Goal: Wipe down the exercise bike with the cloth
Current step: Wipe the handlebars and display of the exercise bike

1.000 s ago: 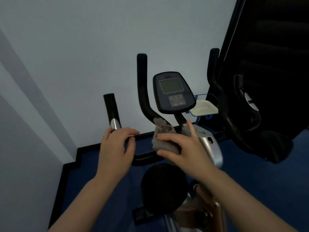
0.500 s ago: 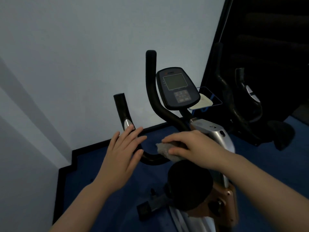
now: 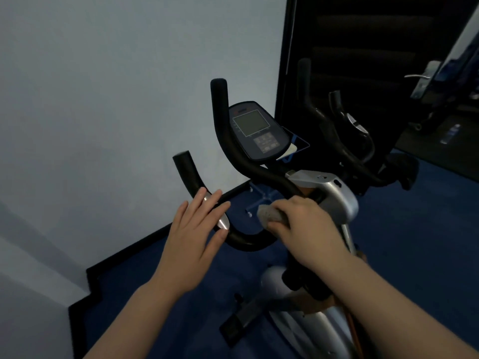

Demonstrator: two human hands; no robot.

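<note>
The exercise bike (image 3: 329, 198) stands in front of me, silver-bodied with black curved handlebars (image 3: 248, 242) and a dark console (image 3: 256, 130). A grey cloth (image 3: 269, 215) is bunched on the handlebar near the silver stem. My right hand (image 3: 303, 224) grips the cloth and presses it against the bar. My left hand (image 3: 197, 229) has straight, spread fingers that lie over the left handlebar at its silver sensor plate (image 3: 223, 222), not curled round it.
A pale wall (image 3: 116, 99) is at left with a black skirting along blue carpet (image 3: 155, 281). A dark mirror or doorway (image 3: 363, 47) at right shows a second bike shape. A door handle (image 3: 420, 76) is at far right. A black pedal (image 3: 241, 325) is below.
My left hand has let go of the left handlebar and now lies flat over it. My right hand has slid the cloth lower along the bar, and my view has shifted left.
</note>
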